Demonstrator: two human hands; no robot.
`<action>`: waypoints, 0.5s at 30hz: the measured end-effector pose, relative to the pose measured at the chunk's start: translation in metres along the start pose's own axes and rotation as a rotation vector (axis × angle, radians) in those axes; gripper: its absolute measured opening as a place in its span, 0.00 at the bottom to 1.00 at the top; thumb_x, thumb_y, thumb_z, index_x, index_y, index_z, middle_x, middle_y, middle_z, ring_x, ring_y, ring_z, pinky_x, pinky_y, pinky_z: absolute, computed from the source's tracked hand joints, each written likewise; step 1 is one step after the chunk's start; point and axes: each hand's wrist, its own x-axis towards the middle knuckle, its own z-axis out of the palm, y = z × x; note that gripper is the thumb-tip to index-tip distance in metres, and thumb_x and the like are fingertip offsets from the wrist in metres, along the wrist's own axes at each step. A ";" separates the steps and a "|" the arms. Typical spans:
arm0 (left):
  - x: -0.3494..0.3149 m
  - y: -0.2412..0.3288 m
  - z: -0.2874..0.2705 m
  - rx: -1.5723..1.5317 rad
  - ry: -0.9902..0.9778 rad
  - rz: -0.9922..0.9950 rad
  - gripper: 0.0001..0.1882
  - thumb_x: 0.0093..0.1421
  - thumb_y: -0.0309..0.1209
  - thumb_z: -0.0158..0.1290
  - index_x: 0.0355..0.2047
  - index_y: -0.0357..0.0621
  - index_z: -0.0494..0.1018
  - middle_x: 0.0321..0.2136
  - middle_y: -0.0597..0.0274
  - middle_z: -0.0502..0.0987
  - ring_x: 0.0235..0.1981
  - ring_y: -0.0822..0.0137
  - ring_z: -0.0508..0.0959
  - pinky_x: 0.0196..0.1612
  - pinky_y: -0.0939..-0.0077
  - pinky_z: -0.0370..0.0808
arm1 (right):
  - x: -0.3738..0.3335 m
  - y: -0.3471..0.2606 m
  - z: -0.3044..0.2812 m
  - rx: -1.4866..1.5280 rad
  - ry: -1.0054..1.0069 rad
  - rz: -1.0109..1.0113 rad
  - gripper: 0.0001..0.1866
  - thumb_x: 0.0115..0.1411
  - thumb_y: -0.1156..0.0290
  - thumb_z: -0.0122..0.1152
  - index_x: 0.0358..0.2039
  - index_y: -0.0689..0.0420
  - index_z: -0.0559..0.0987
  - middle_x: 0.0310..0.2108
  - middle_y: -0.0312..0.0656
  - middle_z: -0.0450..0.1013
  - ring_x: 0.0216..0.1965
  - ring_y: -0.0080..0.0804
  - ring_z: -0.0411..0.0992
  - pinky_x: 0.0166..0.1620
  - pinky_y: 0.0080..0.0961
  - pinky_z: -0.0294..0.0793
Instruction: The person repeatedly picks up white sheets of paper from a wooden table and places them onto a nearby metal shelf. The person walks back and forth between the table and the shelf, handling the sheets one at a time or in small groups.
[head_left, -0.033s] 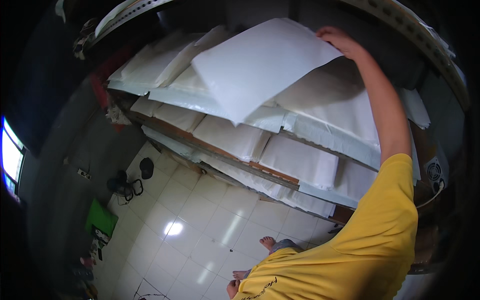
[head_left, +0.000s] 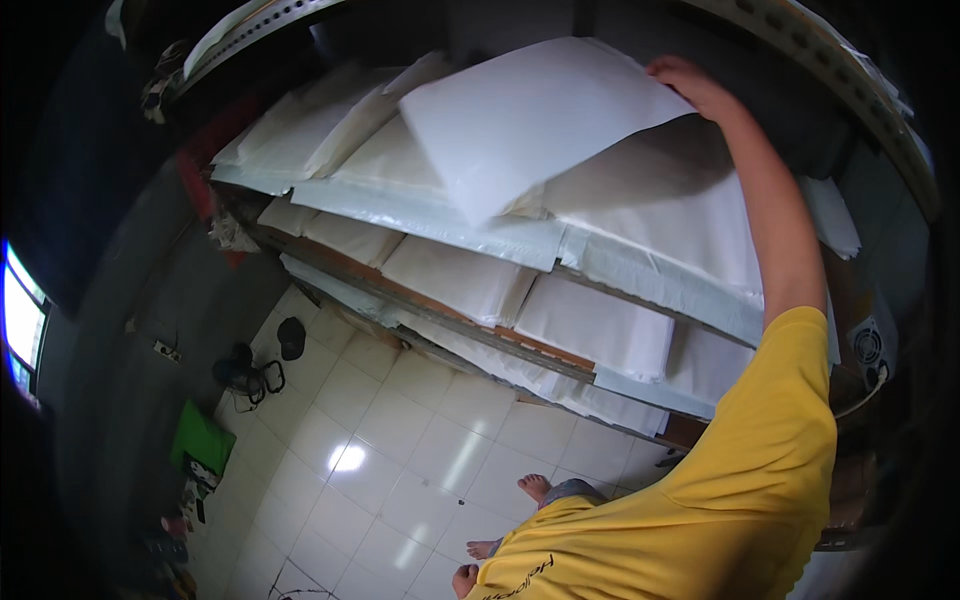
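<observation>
Up at the top shelf, my right hand [head_left: 690,88] is closed on the right edge of a large white sheet [head_left: 540,120], thin like paper. The sheet is lifted at a slant, its near corner hanging over the stacks and slightly blurred. Beneath and to the right of it lies a stack of white sheets [head_left: 660,205] on the same shelf. My left hand [head_left: 465,580] is low beside my yellow shirt at the bottom edge; only a small part shows, and its fingers are hard to make out.
The top shelf [head_left: 430,220] is lined with pale plastic, and lower shelves hold more white stacks [head_left: 590,320]. A perforated metal beam [head_left: 800,50] curves overhead. On the tiled floor [head_left: 390,480] are a black fan-like object [head_left: 240,370] and a green item [head_left: 203,437] by the wall.
My right hand has moved slightly right with the sheet. The sheet's near corner has risen a little and shifted right. My left hand stays low.
</observation>
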 end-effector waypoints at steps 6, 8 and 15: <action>0.013 -0.047 -0.008 0.207 0.124 -0.201 0.18 0.61 0.41 0.48 0.40 0.39 0.76 0.31 0.50 0.80 0.32 0.59 0.79 0.38 0.62 0.74 | 0.003 0.097 -0.100 -0.141 0.317 0.236 0.07 0.57 0.67 0.53 0.32 0.54 0.78 0.25 0.34 0.72 0.22 0.26 0.67 0.26 0.26 0.68; 0.021 -0.046 -0.021 0.123 0.177 -0.157 0.18 0.61 0.40 0.48 0.41 0.38 0.75 0.29 0.52 0.79 0.30 0.62 0.77 0.35 0.65 0.73 | 0.001 0.122 -0.114 -0.275 0.369 0.295 0.08 0.58 0.67 0.53 0.28 0.54 0.77 0.21 0.35 0.71 0.21 0.27 0.67 0.25 0.31 0.68; 0.057 -0.015 -0.030 -0.109 0.269 -0.018 0.15 0.62 0.37 0.48 0.38 0.37 0.74 0.22 0.61 0.74 0.22 0.71 0.70 0.25 0.72 0.69 | 0.019 0.230 -0.175 -0.919 0.404 0.214 0.11 0.58 0.67 0.52 0.29 0.60 0.80 0.28 0.52 0.77 0.32 0.46 0.77 0.38 0.38 0.75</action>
